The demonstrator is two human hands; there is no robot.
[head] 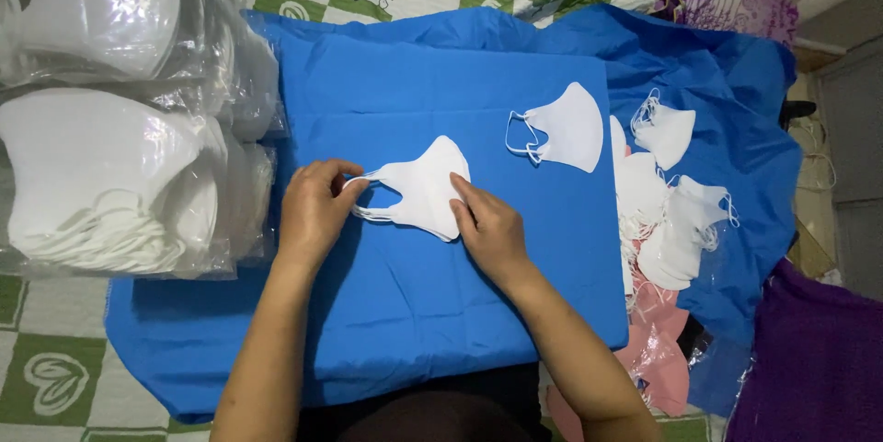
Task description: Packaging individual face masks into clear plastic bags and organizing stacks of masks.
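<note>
A folded white face mask lies on a blue cloth-covered board in front of me. My left hand pinches the mask's ear loops at its left end. My right hand presses its fingertips on the mask's right edge, holding it flat. A second white mask with its ear loops showing lies apart on the board, up and to the right.
Clear plastic bags packed with white masks are stacked at the left. A loose heap of white masks sits off the board's right edge on blue fabric, over pink plastic. Purple fabric lies at bottom right.
</note>
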